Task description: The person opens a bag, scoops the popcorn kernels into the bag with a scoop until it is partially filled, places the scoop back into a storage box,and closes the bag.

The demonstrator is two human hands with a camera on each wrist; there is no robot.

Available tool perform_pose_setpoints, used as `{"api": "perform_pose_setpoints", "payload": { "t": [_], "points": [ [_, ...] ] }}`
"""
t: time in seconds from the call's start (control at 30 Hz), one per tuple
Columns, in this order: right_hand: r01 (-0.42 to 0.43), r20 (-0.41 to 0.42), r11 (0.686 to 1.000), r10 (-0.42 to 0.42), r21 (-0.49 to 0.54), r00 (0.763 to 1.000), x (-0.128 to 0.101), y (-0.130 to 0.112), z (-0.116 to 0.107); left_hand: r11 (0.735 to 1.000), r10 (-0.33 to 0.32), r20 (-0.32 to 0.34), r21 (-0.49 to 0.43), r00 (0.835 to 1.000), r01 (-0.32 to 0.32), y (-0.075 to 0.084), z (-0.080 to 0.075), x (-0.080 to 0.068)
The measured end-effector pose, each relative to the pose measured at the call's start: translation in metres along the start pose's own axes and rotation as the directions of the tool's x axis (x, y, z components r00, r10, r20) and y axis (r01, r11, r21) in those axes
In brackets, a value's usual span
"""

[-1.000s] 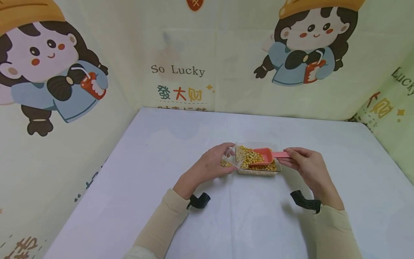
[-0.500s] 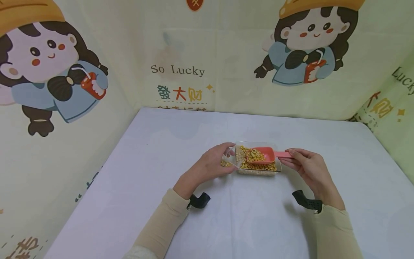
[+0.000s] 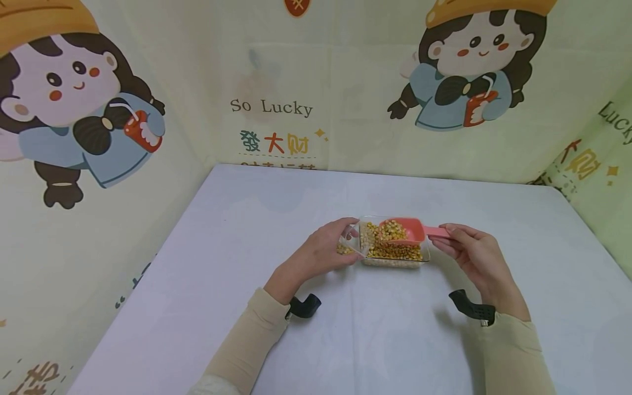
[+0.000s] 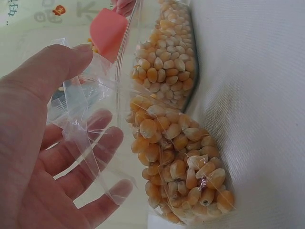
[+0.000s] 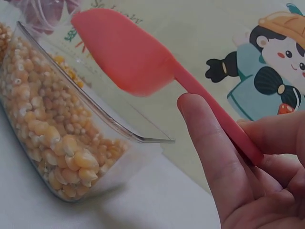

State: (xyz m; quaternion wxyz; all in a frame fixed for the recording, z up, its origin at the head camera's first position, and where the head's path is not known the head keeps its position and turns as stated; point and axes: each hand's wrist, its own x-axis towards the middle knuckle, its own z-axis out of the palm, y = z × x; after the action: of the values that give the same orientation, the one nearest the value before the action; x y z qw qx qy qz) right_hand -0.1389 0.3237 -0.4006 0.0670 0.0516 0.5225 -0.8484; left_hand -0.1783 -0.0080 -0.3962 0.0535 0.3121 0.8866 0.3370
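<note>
While the pink scoop (image 3: 402, 231) hangs just above the clear box (image 3: 395, 261), it is full of yellow corn (image 3: 392, 229). From under, the right wrist view shows only the scoop's smooth pink bottom (image 5: 125, 52), level and clear of the box rim (image 5: 95, 102). The box sits on the worktop (image 3: 375, 329) and holds plenty more corn (image 5: 52, 143).

The right hand (image 3: 474, 255) pinches the scoop's thin handle (image 5: 217, 117) between thumb and fingers (image 5: 205, 143), so this grip is pressed tight on the handle. The left hand (image 3: 321, 252) holds a clear bag (image 4: 90, 119) just beside the box, on its left. Thumb (image 4: 52, 71) and fingers (image 4: 81, 152) nip the thin plastic and pull the top apart, so this grip pinches the bag. The bag lies on the worktop with a heap of corn (image 4: 176, 162) already inside, touching the side of the box.

It looks like the step in hand is carrying a scoopful from the box to the bag. I think the next move calls for a slow slide to the left, with the scoop kept flat so nothing rolls off. Then its front tip should go into the bag's mouth before it tips. The left hand needs to keep that mouth wide, because the plastic is floppy and could fold shut.

Around it all stand yellow walls (image 3: 276, 71) with cartoon girls.
</note>
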Motion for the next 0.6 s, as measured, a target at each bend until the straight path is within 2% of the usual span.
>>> {"api": "perform_pose_setpoints", "payload": {
  "t": [0.6],
  "points": [
    [-0.005, 0.087, 0.993, -0.005, 0.116, 0.996, 0.0013, 0.0017, 0.0016, 1.000, -0.007, 0.004, -0.017, 1.000, 0.007, -0.0008, 0.0003, -0.0005]
  ]
}}
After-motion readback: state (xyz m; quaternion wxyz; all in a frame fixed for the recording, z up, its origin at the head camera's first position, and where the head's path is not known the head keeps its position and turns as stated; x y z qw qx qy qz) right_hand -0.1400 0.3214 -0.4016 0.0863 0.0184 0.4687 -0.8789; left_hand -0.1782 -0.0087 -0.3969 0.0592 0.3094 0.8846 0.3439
